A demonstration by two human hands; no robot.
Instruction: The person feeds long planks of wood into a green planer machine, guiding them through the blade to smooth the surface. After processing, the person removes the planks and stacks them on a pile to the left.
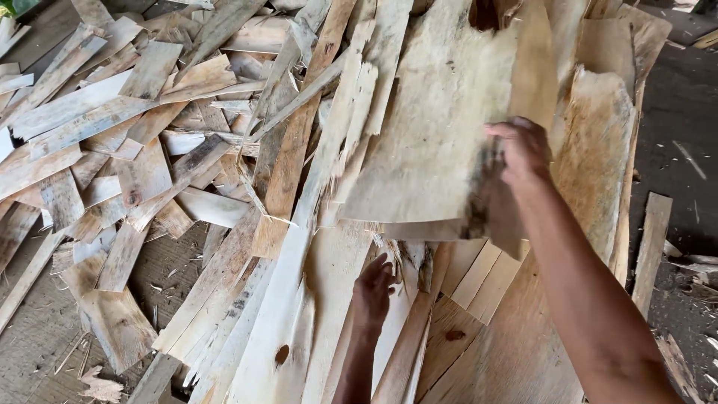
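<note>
The large veneer sheet (426, 135) — pale, rough-edged, with a dark stained patch at its lower right corner — is raised and tilted above the heap, in the upper middle of the view. The right hand (523, 153) is clenched on the sheet's right edge just above that stained corner, fingers curled over the face of the wood. The right forearm runs from the sheet down to the lower right corner of the view.

Below the sheet, the left hand (372, 288) rests with loose, spread fingers on a long pale strip (329, 299); whether it grips the strip or only touches it cannot be told.

Directly right of the sheet, a second broad sheet (598, 150) with a brownish, weathered face leans behind the right hand. Under the sheet's lower edge lie flat orange-toned boards (479, 277), partly covered by the forearm.

Left of the sheet, the scrap pile (149, 150) spreads out — narrow strips and splintered offcuts lying crossed at many angles. Further left and below, the bare floor (37, 337) shows grey with scattered splinters. Well right of the sheet, 1 single plank (652, 247) lies on dark ground.
</note>
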